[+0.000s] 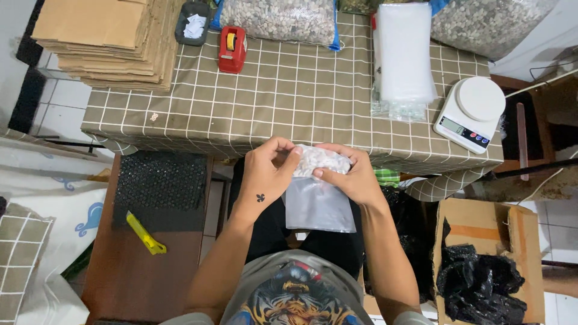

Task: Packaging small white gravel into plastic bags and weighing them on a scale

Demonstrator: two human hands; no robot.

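Pebble-filled clear bag [319, 192] in both hands' grip, long axis vertical, empty end toward the person.

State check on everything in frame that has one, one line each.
Left hand: gripping the small bag's filled end.
Right hand: gripping the same end.
Small bag: filled end up, clear part hanging.
Scale: pan bare, display unreadable.
Tape dispenser: loaded with a roll.
Cutter: lying on the side table, blade not visible.
Cardboard box: open, black plastic inside.
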